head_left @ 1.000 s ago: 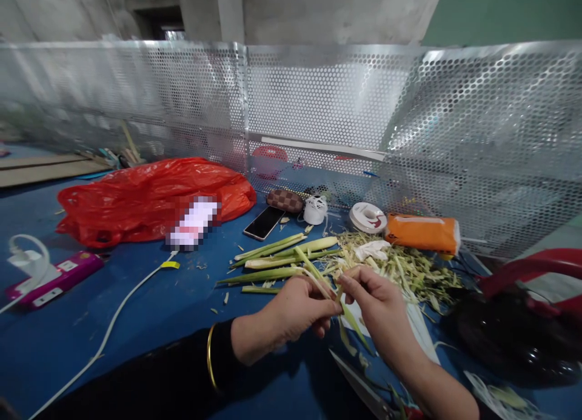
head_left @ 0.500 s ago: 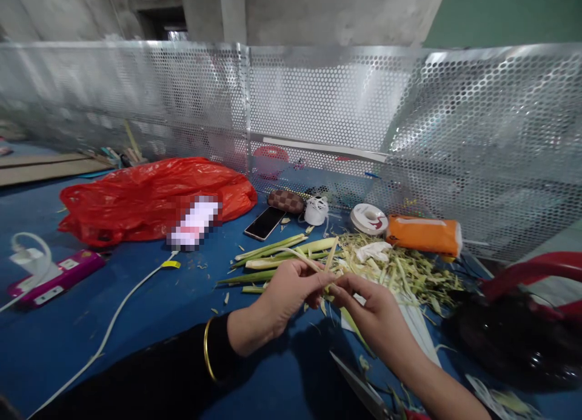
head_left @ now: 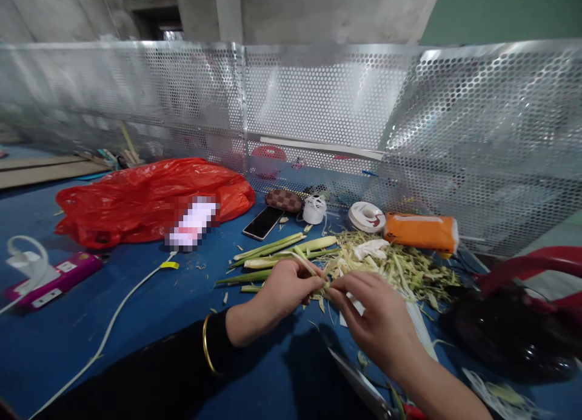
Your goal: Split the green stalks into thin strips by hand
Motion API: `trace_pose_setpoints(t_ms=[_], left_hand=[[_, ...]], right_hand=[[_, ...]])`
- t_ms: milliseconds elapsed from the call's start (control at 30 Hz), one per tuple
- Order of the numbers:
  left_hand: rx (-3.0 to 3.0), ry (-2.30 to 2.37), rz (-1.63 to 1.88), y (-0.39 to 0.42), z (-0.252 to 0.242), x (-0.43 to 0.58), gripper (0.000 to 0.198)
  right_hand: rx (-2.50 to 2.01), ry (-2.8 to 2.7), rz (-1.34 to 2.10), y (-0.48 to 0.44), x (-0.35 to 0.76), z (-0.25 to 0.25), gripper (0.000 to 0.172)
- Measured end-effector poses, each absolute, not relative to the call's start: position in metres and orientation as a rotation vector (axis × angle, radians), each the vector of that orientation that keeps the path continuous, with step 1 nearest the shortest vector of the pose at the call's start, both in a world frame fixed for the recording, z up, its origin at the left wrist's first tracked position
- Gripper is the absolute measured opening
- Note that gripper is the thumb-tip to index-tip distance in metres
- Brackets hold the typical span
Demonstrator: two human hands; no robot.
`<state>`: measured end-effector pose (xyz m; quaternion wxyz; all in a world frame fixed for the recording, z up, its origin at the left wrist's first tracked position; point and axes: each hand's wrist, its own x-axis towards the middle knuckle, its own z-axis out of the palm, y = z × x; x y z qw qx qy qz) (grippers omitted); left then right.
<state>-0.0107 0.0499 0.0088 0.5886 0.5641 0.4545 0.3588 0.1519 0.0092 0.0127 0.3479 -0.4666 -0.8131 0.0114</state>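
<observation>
My left hand [head_left: 285, 291] and my right hand [head_left: 379, 320] meet over the blue table [head_left: 136, 323], both pinching a thin pale green stalk strip [head_left: 305, 263] between their fingertips. A gold bangle [head_left: 207, 343] sits on my left wrist over a black sleeve. Just behind the hands lie several green stalks [head_left: 277, 256] in a row. To their right is a heap of pale green peelings [head_left: 400, 265].
A red plastic bag [head_left: 150, 199] lies at the left, with a phone [head_left: 262, 222], a checked pouch [head_left: 284, 200], a white tape roll [head_left: 366, 216] and an orange packet [head_left: 421, 232] behind the stalks. Scissors [head_left: 364, 390] lie near the front edge. A perforated metal screen [head_left: 318, 105] walls the back.
The strip, hanging down below the hands a second ago, has been drawn up between the fingertips. My right hand has turned palm down and moved slightly nearer.
</observation>
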Motion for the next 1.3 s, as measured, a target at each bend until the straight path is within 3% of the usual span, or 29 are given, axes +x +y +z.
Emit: trace_pose_setpoints(t_ms=[133, 267, 400, 767, 933, 1067, 1167, 1300], left_hand=[[1.454, 1.034, 0.600, 0.043, 0.007, -0.009, 0.007], [1.604, 1.032, 0.521, 0.036, 0.004, -0.005, 0.020], [1.599, 0.958, 0.537, 0.036, 0.000, -0.005, 0.025], [1.710, 0.930, 0.492, 0.032, 0.001, -0.007, 0.024], [1.449, 0.895, 0.468, 0.034, 0.001, -0.006, 0.017], [1.166, 0.870, 0.556, 0.042, 0.006, -0.009, 0.037], [1.013, 0.853, 0.636, 0.046, 0.010, -0.013, 0.041], [0.869, 0.798, 0.731, 0.046, 0.012, -0.014, 0.020]], right_hand=[[-1.220, -2.022, -0.149, 0.011, 0.155, 0.016, 0.016], [-1.241, -2.004, 0.286, 0.016, 0.152, 0.009, 0.006], [-1.268, -1.864, 0.481, 0.019, 0.150, 0.001, 0.016], [-1.192, -1.840, 0.238, 0.013, 0.146, -0.006, 0.016], [-1.180, -1.863, 0.192, 0.019, 0.151, -0.001, 0.018], [-1.248, -1.693, 0.231, 0.030, 0.169, 0.009, 0.020], [-1.309, -1.532, 0.417, 0.037, 0.179, 0.012, 0.024], [-1.189, -1.645, 0.998, 0.037, 0.171, 0.010, 0.020]])
